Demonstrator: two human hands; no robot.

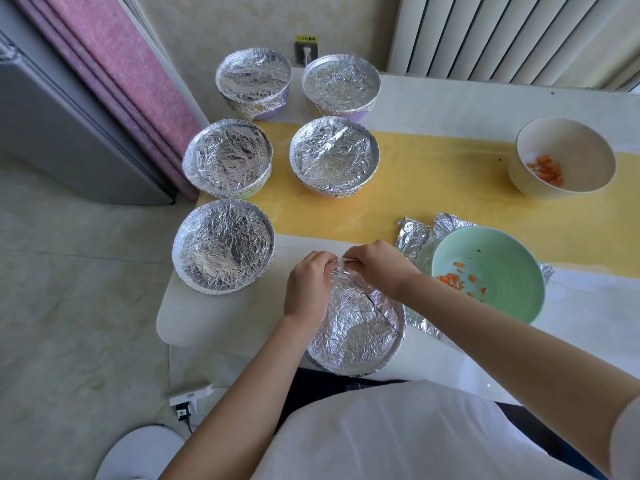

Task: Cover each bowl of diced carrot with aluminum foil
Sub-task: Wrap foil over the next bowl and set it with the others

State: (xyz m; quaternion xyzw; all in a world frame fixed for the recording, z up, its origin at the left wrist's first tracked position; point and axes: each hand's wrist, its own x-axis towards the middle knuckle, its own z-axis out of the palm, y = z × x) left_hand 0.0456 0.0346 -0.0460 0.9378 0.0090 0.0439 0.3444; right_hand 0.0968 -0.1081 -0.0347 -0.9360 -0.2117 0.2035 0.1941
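A foil-covered bowl (360,327) sits at the table's near edge in front of me. My left hand (306,289) and my right hand (377,266) both pinch the foil at the bowl's far rim. To its right an open green bowl (502,258) with diced carrot (453,280) rests on a crumpled foil sheet (414,233). A cream bowl (568,147) with diced carrot stands uncovered at the far right. Several foil-covered bowls stand on the left, the nearest one (223,245) just left of my hands.
The white table (450,98) has a yellow runner (433,174) across its middle. A wall socket (306,51) is behind the far bowls. On the floor at left lie a power strip (190,396) and a white stool (142,452). A pink curtain (131,71) hangs at left.
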